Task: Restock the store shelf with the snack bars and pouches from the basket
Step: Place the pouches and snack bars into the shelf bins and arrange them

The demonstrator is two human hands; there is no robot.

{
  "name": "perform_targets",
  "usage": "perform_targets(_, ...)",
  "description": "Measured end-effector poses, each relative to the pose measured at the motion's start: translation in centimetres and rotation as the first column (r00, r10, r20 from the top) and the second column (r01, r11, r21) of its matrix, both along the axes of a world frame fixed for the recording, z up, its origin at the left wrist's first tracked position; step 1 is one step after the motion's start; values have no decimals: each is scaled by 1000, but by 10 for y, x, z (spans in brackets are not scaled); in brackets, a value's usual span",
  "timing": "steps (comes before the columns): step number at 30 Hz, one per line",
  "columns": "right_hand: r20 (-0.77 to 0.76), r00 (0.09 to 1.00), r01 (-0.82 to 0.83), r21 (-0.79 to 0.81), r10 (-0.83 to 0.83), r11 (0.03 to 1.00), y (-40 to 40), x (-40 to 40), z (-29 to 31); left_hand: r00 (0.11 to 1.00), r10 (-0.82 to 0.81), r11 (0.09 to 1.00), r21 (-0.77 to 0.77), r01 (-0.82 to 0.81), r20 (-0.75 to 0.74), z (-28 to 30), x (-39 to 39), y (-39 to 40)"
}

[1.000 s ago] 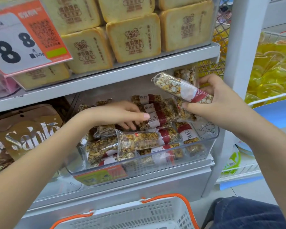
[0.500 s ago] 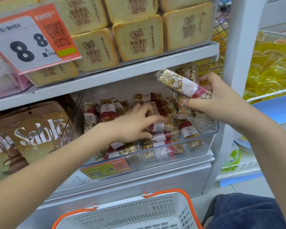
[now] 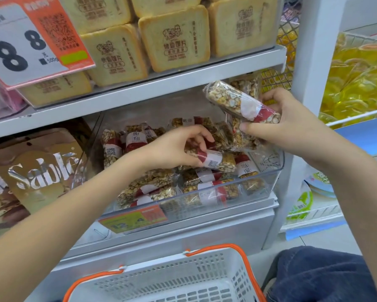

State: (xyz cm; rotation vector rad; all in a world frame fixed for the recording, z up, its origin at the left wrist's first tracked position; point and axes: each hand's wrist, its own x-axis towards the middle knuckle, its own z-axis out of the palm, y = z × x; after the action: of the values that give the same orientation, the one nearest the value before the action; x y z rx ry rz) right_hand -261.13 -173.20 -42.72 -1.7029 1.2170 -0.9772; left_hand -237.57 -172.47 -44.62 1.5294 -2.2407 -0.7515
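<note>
Gripping one snack bar (image 3: 213,162) over the clear bin (image 3: 270,182), your left hand (image 3: 172,153) lays its long axis left-right. Your right hand (image 3: 283,125) clasps a bundle of bars (image 3: 237,103) up right, just beside the bin's far right corner.

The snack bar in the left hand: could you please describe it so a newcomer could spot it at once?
Find the clear plastic bin on the lower shelf, under the toast-shaped packs. The left hand grips one snack bar above the pile. Unlike its neighbours, it is lifted, barcode label facing up.
</note>
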Motion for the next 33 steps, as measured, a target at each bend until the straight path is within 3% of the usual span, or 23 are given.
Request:
perform_targets(3, -14, 1000, 2, -5, -2, 1000, 0, 0, 0, 998, -59, 998, 24, 59, 2, 13, 0, -7)
perform_targets(7, -33, 999, 18, -9, -19, 1000, 0, 2, 2, 902, -148, 983, -40, 180, 406, 9, 5, -20)
perform_targets(10, -37, 999, 13, -6, -14, 1000, 0, 2, 1, 852, -175, 983, 32, 183, 494, 2, 0, -18)
perform_targets(13, -37, 999, 18, 7, -17, 1000, 1, 2, 2, 728, -164, 962, -56, 267, 666, -8, -7, -18)
perform_targets(15, -18, 1000, 17, 14, -17, 1000, 2, 1, 2, 765, -181, 944, -108, 311, 618, -3, -8, -16)
perform_targets(17, 3, 1000, 13, 19, -13, 1000, 2, 0, 1, 873, -230, 928, -173, 330, 429, 7, -5, -15)
perform_targets(19, 9, 1000, 13, 21, -13, 1000, 2, -2, 0, 920, -256, 918, -223, 327, 298, 13, 0, -14)
perform_targets(23, 24, 1000, 3, 23, -4, 1000, 3, -1, 3, 903, -251, 967, 42, 253, 349, 1, 5, -9)
perform_targets(25, 22, 1000, -1, 18, 0, 1000, 3, -1, 3, 953, -145, 989, 56, 135, 267, 0, 1, -6)
perform_targets(27, 16, 1000, -4, 9, 3, 1000, 2, 0, 2, 977, 50, 997, -70, -36, 206, 3, -7, -4)
perform_targets(29, 24, 1000, -5, 9, 5, 1000, 1, 0, 2, 951, 197, 979, -97, -179, 237, 2, -14, -3)
perform_targets(33, 20, 1000, -6, 8, 6, 1000, 0, -1, 2, 850, 177, 984, -88, -153, 497, -11, -31, -3)
